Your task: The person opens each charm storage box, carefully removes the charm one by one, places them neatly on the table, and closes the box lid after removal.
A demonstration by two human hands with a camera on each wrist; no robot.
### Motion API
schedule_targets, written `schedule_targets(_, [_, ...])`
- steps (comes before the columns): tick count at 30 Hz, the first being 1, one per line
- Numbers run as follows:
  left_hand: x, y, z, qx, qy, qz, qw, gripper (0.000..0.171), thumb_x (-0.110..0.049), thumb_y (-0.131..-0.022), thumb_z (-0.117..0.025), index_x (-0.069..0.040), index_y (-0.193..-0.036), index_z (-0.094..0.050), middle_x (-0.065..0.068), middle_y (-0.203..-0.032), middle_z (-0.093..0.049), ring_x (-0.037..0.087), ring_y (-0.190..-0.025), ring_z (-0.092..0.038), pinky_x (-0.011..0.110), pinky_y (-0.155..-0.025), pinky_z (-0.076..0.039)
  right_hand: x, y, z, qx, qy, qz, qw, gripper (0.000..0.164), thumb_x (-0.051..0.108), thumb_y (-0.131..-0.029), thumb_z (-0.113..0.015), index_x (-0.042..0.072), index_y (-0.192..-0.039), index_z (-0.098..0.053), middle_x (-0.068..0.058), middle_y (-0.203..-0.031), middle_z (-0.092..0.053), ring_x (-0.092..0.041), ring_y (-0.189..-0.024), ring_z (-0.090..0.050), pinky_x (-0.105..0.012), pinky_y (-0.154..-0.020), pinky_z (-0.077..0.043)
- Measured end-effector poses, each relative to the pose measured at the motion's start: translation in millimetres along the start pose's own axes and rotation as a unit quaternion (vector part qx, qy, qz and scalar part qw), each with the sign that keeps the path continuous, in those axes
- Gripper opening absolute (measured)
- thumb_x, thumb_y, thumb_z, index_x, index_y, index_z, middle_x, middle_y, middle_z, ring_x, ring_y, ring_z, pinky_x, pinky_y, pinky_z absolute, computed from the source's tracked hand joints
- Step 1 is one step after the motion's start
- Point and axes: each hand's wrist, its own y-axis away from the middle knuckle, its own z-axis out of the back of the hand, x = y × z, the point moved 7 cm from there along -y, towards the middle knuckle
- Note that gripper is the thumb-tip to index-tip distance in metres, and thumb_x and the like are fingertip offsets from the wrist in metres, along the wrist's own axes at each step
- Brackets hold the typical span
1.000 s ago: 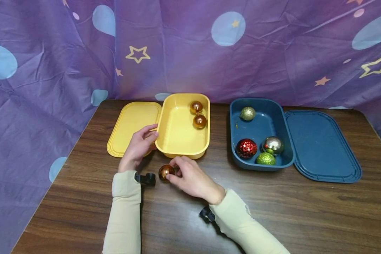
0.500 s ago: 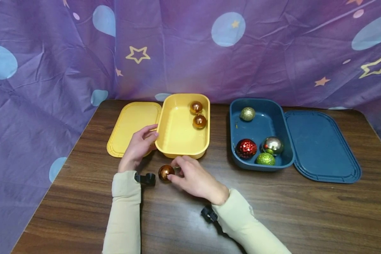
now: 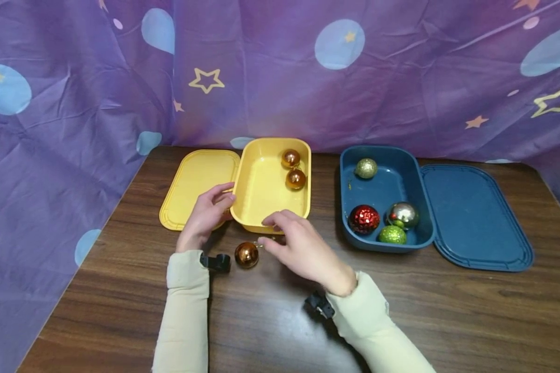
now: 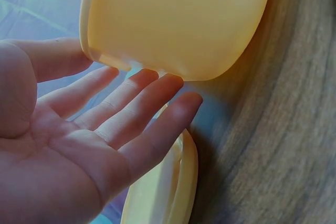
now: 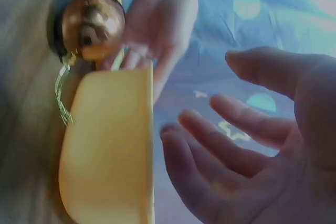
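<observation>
A shiny copper-brown bauble (image 3: 246, 255) lies on the table in front of the yellow box (image 3: 259, 191). Its thin gold string (image 5: 62, 95) shows in the right wrist view. Fingers spread and loosely bent, my right hand (image 3: 305, 251) hovers just right of the bauble by the box's front rim, holding nothing. My left hand (image 3: 207, 215) rests its fingertips against the box's left side, as the left wrist view shows, with the fingers nearly straight. Inside the box, two amber baubles, one (image 3: 291, 158) behind the other (image 3: 296, 179), sit along the right wall.
Left of the yellow box lies its yellow lid (image 3: 198, 181), partly behind the left hand. A blue box (image 3: 382, 189) to the right holds red (image 3: 364, 219), silver (image 3: 403, 213), green (image 3: 392, 235) and pale gold (image 3: 366, 168) baubles. Beside it lies a blue lid (image 3: 476, 217).
My right hand has let go of the copper-brown bauble, lifting and moving to the right with its fingers spreading. The bauble stays on the table. My left hand keeps its place at the box.
</observation>
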Motion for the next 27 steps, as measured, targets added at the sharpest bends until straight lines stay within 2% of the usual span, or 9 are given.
schedule_targets(5, [-0.2, -0.2, 0.8, 0.001, 0.003, -0.001, 1.0, 0.045, -0.012, -0.1, -0.049, -0.007, -0.144, -0.043, 0.023, -0.136, -0.053, 0.02, -0.106, -0.058, 0.024, -0.076, -0.056, -12, -10, 11, -0.04, 0.022, -0.026, 0.999, 0.033, 0.021, -0.087, -0.07, 0.006, -0.115, -0.063, -0.01, -0.118, -0.062, -0.027, -0.112, -0.057, -0.042, -0.099, -0.047])
schedule_targets(10, [-0.4, -0.3, 1.9, -0.003, 0.004, -0.001, 1.0, 0.044, -0.012, -0.1, -0.05, -0.008, -0.143, -0.044, 0.022, -0.136, -0.055, 0.018, -0.103, -0.059, 0.023, -0.074, -0.056, -23, -22, 14, -0.054, 0.087, -0.049, 0.994, 0.037, 0.02, -0.088, -0.068, 0.006, -0.121, -0.059, -0.013, -0.124, -0.057, -0.032, -0.116, -0.053, -0.047, -0.091, -0.044])
schedule_targets(14, [-1.1, -0.6, 1.8, -0.004, 0.006, -0.001, 1.0, 0.044, -0.011, -0.1, -0.05, -0.008, -0.143, -0.045, 0.022, -0.135, -0.055, 0.019, -0.103, -0.059, 0.023, -0.073, -0.056, -33, -34, 13, -0.054, 0.129, -0.061, 0.988, 0.037, 0.018, -0.089, -0.065, 0.006, -0.123, -0.058, -0.013, -0.123, -0.056, -0.034, -0.113, -0.054, -0.048, -0.086, -0.041])
schedule_targets(21, [-0.3, -1.7, 1.3, -0.002, 0.018, -0.005, 0.9998, 0.043, -0.01, -0.1, -0.05, -0.006, -0.142, -0.045, 0.024, -0.134, -0.054, 0.021, -0.102, -0.059, 0.022, -0.071, -0.055, -51, -55, 7, -0.025, 0.157, -0.096, 0.983, 0.043, 0.018, -0.092, -0.06, 0.003, -0.132, -0.053, -0.016, -0.132, -0.051, -0.035, -0.125, -0.046, -0.053, -0.095, -0.037])
schedule_targets(27, [-0.6, -0.6, 1.8, 0.0, 0.017, -0.011, 0.9998, 0.044, -0.01, -0.1, -0.05, -0.005, -0.143, -0.045, 0.025, -0.136, -0.053, 0.018, -0.101, -0.06, 0.021, -0.072, -0.055, -66, -66, 3, -0.014, 0.173, -0.122, 0.977, 0.042, 0.018, -0.093, -0.059, 0.003, -0.132, -0.052, -0.017, -0.136, -0.048, -0.035, -0.13, -0.04, -0.056, -0.099, -0.033])
